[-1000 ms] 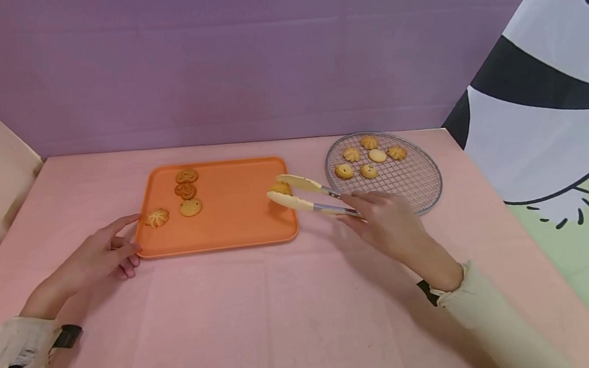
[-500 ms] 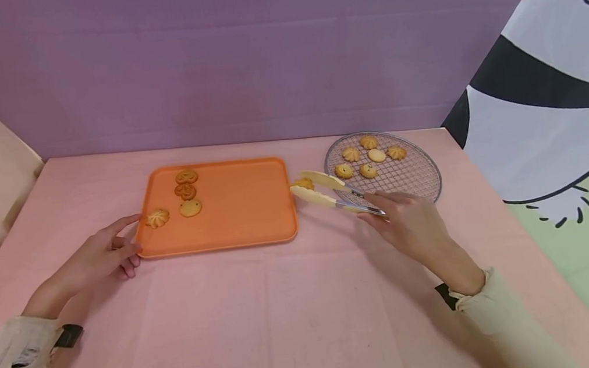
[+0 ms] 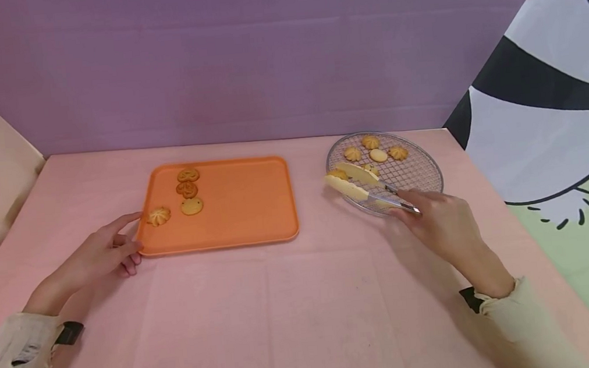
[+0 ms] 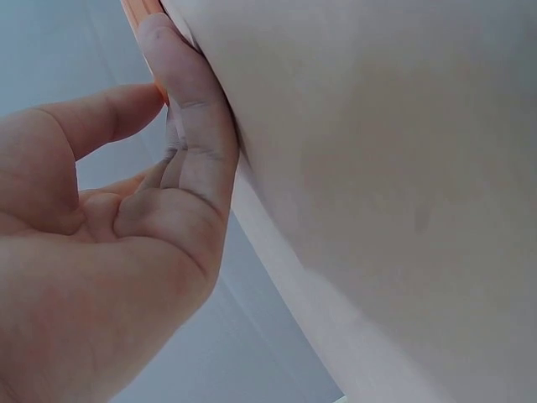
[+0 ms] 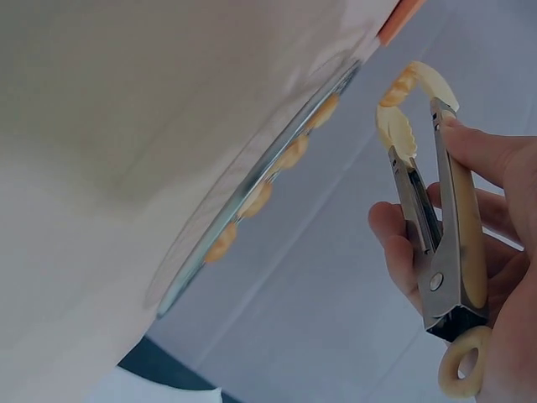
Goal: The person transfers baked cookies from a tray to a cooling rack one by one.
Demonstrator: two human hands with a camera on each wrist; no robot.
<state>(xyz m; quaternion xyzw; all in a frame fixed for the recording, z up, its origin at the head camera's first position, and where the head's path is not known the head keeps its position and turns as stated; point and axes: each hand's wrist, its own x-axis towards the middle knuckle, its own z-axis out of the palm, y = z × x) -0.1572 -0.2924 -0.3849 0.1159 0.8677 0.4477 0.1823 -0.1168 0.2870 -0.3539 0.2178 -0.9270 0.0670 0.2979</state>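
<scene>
My left hand [image 3: 97, 251] holds the left edge of an orange tray [image 3: 239, 212] near its front corner, thumb and forefinger at the rim, the other fingers bent below. On the tray lie two pretzel-shaped cookies [image 3: 187, 189], a round cookie [image 3: 191, 206] and a swirled cookie [image 3: 159, 216]. My right hand [image 3: 440, 224] grips metal tongs [image 5: 440, 227] with cream-coloured tips, which pinch a ridged cookie [image 5: 399, 86]. In the head view, the tips overlap the left front part of a round wire rack [image 3: 415, 182] and partly hide cookies there; the right wrist view shows them raised above the rack.
Several cookies sit towards the back of the rack, among them a swirled cookie [image 3: 398, 152] and a smooth oval cookie [image 3: 378, 155]. A pink cloth [image 3: 264, 315] covers the table. Behind it rises a purple backdrop [image 3: 242, 66].
My right hand has moved right, carrying the cookie in the tongs from the tray's right edge across the gap to over the wire rack. My left hand stays at the tray's left edge.
</scene>
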